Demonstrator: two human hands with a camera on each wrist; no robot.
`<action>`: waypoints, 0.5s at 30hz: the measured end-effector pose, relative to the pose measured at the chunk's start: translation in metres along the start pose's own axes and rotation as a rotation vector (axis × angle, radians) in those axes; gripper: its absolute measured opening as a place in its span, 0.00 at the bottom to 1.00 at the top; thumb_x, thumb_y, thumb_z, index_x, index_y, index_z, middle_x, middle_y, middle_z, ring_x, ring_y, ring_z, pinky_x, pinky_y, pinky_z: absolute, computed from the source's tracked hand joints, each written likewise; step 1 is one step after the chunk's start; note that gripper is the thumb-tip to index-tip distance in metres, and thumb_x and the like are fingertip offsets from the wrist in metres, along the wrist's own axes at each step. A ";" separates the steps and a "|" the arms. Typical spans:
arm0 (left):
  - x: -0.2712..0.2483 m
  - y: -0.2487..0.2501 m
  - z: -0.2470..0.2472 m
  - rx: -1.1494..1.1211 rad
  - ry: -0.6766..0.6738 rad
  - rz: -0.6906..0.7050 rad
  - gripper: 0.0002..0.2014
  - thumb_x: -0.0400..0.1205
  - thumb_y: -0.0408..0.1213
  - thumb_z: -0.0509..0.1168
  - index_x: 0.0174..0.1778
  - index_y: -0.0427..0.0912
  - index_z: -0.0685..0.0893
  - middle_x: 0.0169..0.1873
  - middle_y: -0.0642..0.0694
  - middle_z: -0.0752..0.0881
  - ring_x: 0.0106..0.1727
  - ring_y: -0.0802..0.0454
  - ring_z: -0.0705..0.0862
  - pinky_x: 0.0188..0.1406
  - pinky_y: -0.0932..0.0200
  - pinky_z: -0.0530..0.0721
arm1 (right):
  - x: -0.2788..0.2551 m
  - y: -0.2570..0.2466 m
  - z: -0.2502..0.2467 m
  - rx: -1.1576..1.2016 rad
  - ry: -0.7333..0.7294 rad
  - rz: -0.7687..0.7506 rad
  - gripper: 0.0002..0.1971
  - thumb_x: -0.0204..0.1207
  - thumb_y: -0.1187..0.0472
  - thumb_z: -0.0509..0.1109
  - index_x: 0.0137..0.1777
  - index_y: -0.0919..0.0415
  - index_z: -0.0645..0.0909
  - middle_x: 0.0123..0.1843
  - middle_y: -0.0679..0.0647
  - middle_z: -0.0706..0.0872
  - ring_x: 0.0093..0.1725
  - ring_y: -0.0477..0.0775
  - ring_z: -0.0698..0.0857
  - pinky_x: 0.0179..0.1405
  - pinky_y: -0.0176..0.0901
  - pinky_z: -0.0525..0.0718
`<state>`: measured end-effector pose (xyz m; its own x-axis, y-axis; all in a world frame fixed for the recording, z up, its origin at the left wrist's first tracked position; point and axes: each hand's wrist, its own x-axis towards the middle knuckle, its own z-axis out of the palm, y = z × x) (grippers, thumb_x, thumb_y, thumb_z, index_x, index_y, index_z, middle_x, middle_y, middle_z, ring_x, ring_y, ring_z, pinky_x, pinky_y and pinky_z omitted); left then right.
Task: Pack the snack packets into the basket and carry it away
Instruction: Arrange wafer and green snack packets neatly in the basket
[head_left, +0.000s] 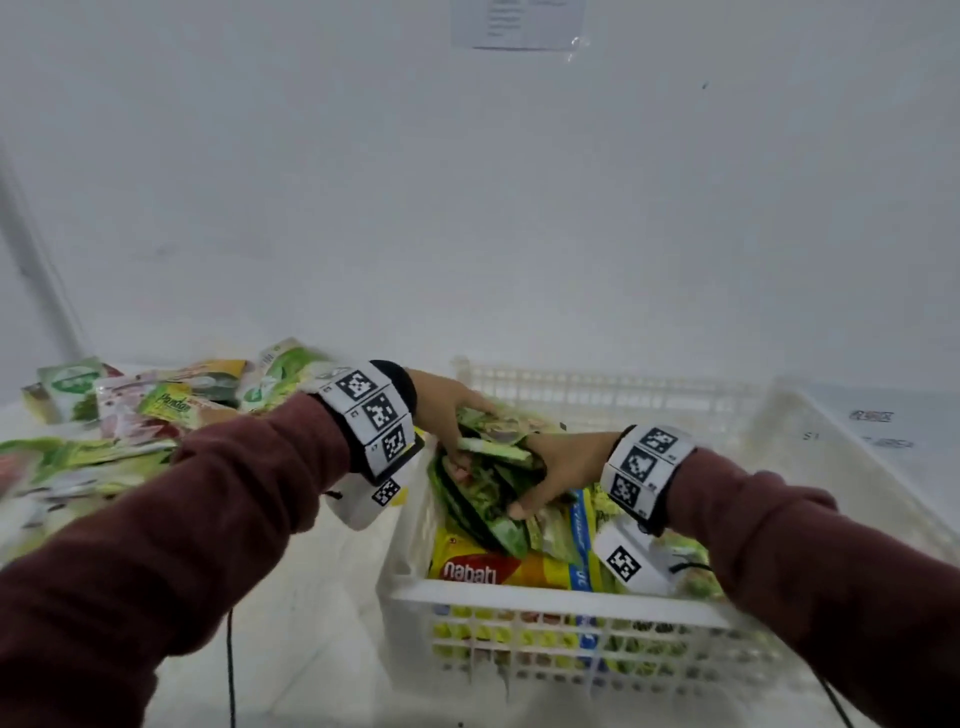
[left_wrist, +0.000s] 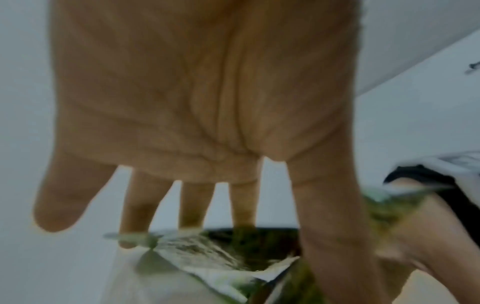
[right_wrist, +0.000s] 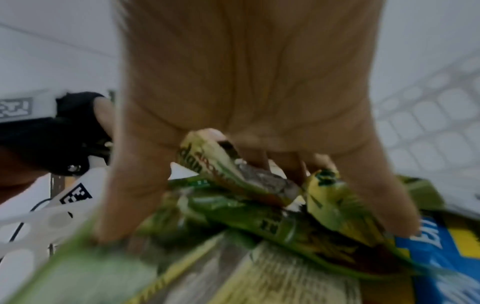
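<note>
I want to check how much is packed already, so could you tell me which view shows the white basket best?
The head view: the white basket shows whole, with packets inside. The right wrist view catches only blurred lattice wall at its edges. In the left wrist view I cannot make it out.

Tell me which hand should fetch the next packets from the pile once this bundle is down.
Left, probably. The left hand is on the side nearest the loose packets left of the basket. The right hand grips the green bundle from the far side and would have to cross over.
</note>
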<state>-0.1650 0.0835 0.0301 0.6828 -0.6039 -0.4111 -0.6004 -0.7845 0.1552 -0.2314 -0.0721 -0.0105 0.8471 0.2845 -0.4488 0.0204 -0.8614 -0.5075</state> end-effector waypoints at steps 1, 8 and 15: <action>0.000 -0.004 0.001 -0.056 -0.046 0.012 0.38 0.76 0.37 0.72 0.80 0.53 0.60 0.79 0.50 0.61 0.79 0.48 0.62 0.75 0.53 0.64 | -0.003 -0.001 -0.001 -0.059 -0.056 0.039 0.39 0.75 0.57 0.71 0.81 0.57 0.53 0.79 0.51 0.62 0.78 0.52 0.63 0.71 0.40 0.65; -0.003 -0.012 -0.001 -0.137 -0.022 0.040 0.36 0.77 0.35 0.70 0.79 0.54 0.62 0.79 0.52 0.61 0.80 0.50 0.60 0.73 0.56 0.62 | -0.004 0.014 -0.021 -0.247 -0.102 0.132 0.46 0.73 0.51 0.72 0.82 0.55 0.46 0.84 0.51 0.51 0.83 0.54 0.52 0.81 0.50 0.54; -0.003 -0.016 -0.009 -0.061 -0.042 0.048 0.27 0.79 0.42 0.68 0.74 0.55 0.71 0.80 0.50 0.61 0.80 0.49 0.60 0.76 0.51 0.61 | -0.010 0.018 -0.039 -0.431 -0.043 0.213 0.31 0.75 0.58 0.71 0.77 0.59 0.66 0.77 0.55 0.69 0.74 0.57 0.70 0.68 0.43 0.73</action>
<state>-0.1534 0.0963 0.0372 0.6353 -0.6355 -0.4389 -0.6048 -0.7628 0.2290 -0.2184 -0.1070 0.0135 0.8339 0.0919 -0.5442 0.0747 -0.9958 -0.0537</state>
